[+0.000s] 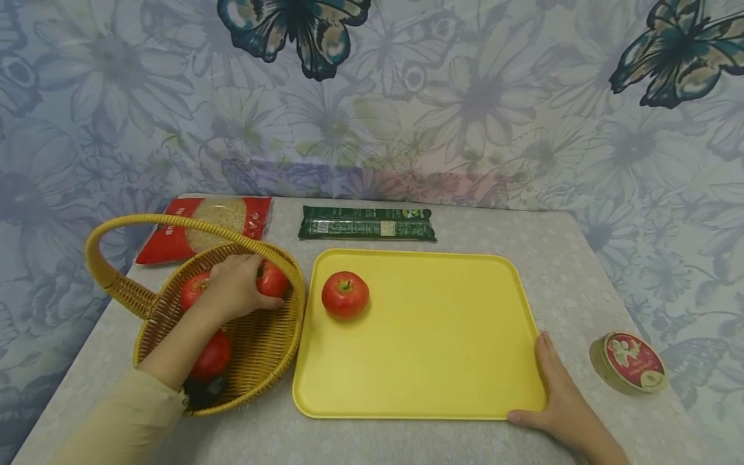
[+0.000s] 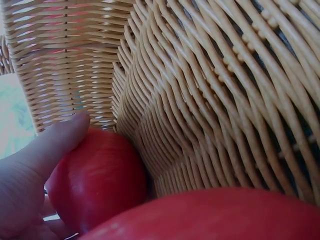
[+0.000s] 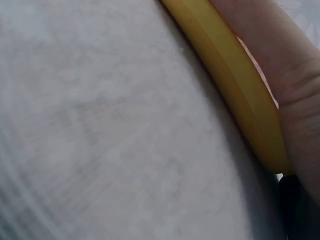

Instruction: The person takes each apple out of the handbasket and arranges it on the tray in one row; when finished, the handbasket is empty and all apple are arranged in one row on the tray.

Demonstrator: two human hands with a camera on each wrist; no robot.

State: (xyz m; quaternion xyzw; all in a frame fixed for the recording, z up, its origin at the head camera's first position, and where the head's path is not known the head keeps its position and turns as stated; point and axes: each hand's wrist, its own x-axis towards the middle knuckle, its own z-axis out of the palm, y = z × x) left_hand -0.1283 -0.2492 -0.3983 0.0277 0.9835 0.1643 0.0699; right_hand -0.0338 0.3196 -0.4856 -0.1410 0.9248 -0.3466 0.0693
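A wicker basket with an arched handle stands at the left of the table. My left hand reaches into it and grips a red apple near the right inner wall; in the left wrist view the thumb lies over this apple. Two more apples sit in the basket, one behind the wrist and a nearer apple beside the forearm. One apple rests on the yellow tray, toward its upper left. My right hand touches the tray's lower right corner, fingers extended along the side and thumb at the front edge.
Behind the basket lies a red bag with a clear window. A flat dark green packet is at the table's back, beyond the tray. To the right stands a round tin with a red lid. Patterned cloth hangs behind the table.
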